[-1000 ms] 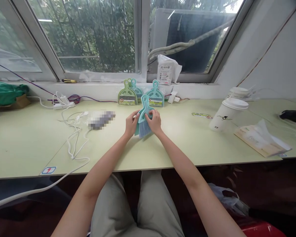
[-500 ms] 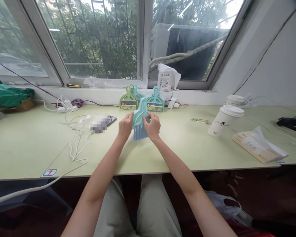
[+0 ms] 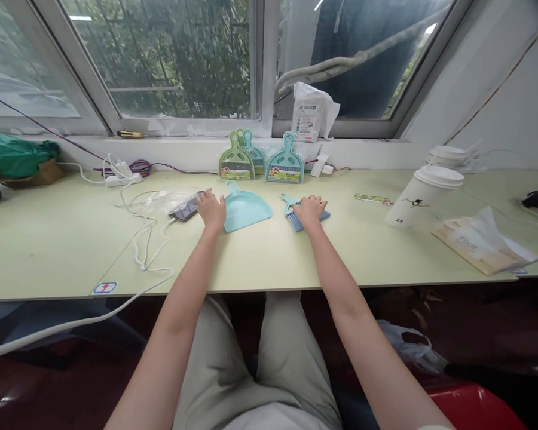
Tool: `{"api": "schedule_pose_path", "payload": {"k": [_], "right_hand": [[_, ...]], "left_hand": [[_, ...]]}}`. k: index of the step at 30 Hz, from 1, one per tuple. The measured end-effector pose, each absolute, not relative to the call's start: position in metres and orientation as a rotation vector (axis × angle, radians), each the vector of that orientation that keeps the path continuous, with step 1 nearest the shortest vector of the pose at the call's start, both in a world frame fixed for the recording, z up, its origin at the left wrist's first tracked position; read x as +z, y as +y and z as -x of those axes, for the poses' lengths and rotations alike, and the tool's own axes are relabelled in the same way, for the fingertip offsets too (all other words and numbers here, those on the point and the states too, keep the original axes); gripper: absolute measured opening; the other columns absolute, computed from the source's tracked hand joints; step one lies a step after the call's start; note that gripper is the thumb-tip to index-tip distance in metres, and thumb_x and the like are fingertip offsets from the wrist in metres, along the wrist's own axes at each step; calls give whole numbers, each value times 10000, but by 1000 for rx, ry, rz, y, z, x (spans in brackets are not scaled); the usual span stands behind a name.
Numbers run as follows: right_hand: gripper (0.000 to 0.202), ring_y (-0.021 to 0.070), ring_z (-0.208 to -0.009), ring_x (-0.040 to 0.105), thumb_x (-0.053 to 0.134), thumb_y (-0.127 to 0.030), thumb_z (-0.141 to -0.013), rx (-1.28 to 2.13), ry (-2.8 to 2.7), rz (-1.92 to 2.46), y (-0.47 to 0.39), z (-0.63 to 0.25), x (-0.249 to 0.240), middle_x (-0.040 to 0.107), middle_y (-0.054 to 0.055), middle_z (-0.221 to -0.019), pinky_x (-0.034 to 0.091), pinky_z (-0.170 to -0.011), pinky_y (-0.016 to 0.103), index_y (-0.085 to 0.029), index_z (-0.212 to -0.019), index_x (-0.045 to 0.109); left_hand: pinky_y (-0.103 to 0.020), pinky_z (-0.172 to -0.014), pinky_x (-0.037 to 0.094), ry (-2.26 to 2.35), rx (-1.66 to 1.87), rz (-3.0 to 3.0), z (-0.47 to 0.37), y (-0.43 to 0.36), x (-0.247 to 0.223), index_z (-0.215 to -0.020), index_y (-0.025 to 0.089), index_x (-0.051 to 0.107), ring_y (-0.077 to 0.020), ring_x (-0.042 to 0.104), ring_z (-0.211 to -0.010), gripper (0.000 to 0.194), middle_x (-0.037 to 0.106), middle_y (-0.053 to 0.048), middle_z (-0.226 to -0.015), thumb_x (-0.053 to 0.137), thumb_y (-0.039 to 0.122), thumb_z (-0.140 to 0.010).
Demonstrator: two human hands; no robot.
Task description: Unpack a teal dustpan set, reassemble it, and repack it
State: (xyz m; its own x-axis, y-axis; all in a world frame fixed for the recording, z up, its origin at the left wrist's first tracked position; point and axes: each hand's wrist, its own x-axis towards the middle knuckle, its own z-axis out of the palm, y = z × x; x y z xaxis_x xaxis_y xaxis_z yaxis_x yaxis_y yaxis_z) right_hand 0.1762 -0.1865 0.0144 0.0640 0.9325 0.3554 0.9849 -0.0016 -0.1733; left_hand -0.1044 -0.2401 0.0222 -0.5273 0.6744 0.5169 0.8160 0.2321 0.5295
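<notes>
The left hand (image 3: 211, 209) is resting palm-down on the desk (image 3: 269, 257), fingers loosely curled, touching the left edge of the dustpan (image 3: 244, 210) lying flat at its 3 o'clock. The right hand (image 3: 309, 211) is lying flat over the brush (image 3: 293, 209), pressing rather than gripping it. The brush is sitting well apart from the dustpan, at its 3 o'clock. Packaged sets (image 3: 260, 161) are standing at 12 o'clock, a cup (image 3: 415, 197) far to 3 o'clock.
</notes>
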Motion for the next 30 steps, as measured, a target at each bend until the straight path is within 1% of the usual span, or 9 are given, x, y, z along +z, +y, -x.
{"api": "schedule_pose_path", "payload": {"k": [7, 10, 13, 15, 17, 19, 22, 26, 30], "right_hand": [[428, 340, -1118, 446, 457, -414, -911, -220, -1934, 2017, -177, -174, 7, 586, 213, -1183, 260, -944, 472, -103, -1099, 683], [377, 329, -1128, 452, 457, -348, -901, -201, -1927, 2015, -174, -176, 5, 594, 199, -1195, 257, -945, 466, -131, -1113, 681], [348, 312, -1143, 467, 441, -239, -889, -149, -1935, 2039, -172, -181, 5, 620, 175, -1178, 249, -953, 460, -164, -1139, 672], [343, 308, -1154, 479, 445, -206, -881, -121, -1931, 2086, -171, -186, 6, 628, 174, -1180, 249, -957, 461, -160, -1136, 669], [317, 313, -1152, 498, 462, -195, -875, -106, -1929, 2112, -169, -191, 8, 637, 190, -1167, 254, -955, 463, -136, -1103, 674], [288, 322, -1125, 532, 495, -194, -862, -70, -1913, 2096, -168, -195, 10, 655, 201, -1127, 263, -948, 465, -122, -1079, 671], [313, 329, -1077, 576, 596, -223, -808, 30, -1865, 2015, -170, -193, 13, 686, 182, -1057, 283, -933, 461, -140, -1107, 639], [373, 285, -1037, 610, 643, -245, -772, 151, -1898, 1787, -181, -169, 15, 724, 92, -989, 312, -920, 421, -205, -1142, 604], [309, 244, -1054, 608, 629, -287, -805, 261, -2079, 1491, -192, -144, 11, 730, 22, -1009, 328, -923, 377, -262, -1112, 619]], "left_hand": [[-478, -1005, 365, -2352, -1323, 1428, 122, -233, 18, -987, 150, 606, -348, 483, -1150, 269, 613, -194, -1104, 406, 324, -935], [-454, -986, 394, -2358, -1456, 1511, 129, -226, 14, -940, 157, 610, -311, 536, -1094, 245, 636, -175, -1058, 425, 315, -914], [-368, -886, 465, -2374, -1741, 1799, 137, -218, 10, -969, 152, 622, -240, 609, -973, 258, 669, -133, -1011, 423, 294, -887], [-334, -831, 480, -2374, -1792, 1887, 142, -214, 6, -964, 153, 630, -222, 626, -933, 250, 679, -123, -1011, 464, 305, -855], [-337, -820, 475, -2432, -1650, 1828, 145, -212, 3, -863, 161, 632, -225, 628, -885, 188, 687, -119, -940, 545, 315, -800], [-344, -800, 468, -2494, -1438, 1824, 145, -215, 2, -708, 182, 606, -221, 615, -789, 128, 671, -96, -773, 575, 293, -764], [-328, -713, 454, -2530, -1192, 2056, 132, -225, 7, -536, 201, 545, -195, 564, -639, 230, 602, -63, -587, 541, 260, -758], [-298, -611, 410, -2374, -969, 2539, 87, -241, 13, -517, 181, 573, -164, 527, -550, 314, 612, -52, -575, 538, 347, -781], [-286, -582, 377, -2048, -729, 2828, 40, -254, 17, -563, 182, 599, -156, 524, -559, 423, 615, -35, -587, 505, 481, -847]]}}
